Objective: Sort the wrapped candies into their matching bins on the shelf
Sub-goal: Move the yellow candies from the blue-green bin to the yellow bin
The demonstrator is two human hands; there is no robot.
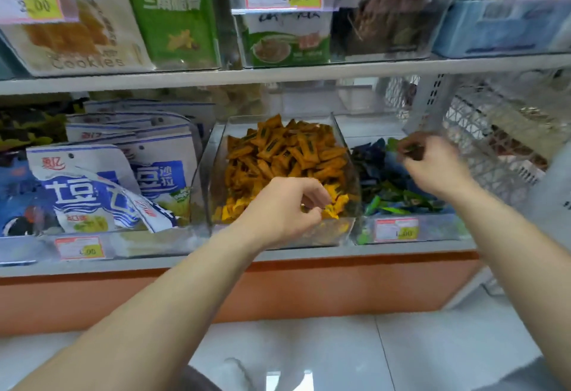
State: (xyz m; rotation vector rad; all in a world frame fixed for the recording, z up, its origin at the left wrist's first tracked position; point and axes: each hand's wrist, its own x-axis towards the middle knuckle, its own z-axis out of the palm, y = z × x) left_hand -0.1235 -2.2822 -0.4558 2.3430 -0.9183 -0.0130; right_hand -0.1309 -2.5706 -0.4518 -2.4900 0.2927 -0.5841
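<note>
Left hand (pixel 278 211) is pinching yellow wrapped candies (pixel 335 206) in a clear plastic bin (pixel 216 180); right hand (pixel 432 171), its curled fingers (pixel 415 160) holding a blurred green-wrapped candy (pixel 412 147), is probably releasing it next.

Motion blur smeared the right hand (pixel 432 168)'s fingers (pixel 409 147), so whether they held anything could not be told. The left hand (pixel 278 211) covered part of the yellow candies (pixel 336 205) it pinched. Small print on the price tag (pixel 396 230) was unreadable; the cookies packet (pixel 80 35) ran past the top edge.
</note>
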